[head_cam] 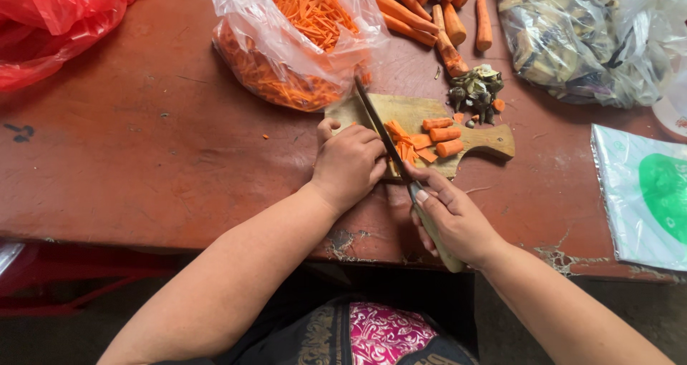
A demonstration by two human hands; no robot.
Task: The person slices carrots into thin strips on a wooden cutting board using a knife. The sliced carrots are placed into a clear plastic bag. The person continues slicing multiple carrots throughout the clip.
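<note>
a worn, matt reddish table (143,143) with chipped paint at its edge bears a bare wooden cutting board (486,142). the knife (383,136) shows a dark, dull metal blade. glossy, crinkled clear plastic bag (286,43) holds shredded carrot; a shiny red plastic bag (50,14) lies beside it.
</note>
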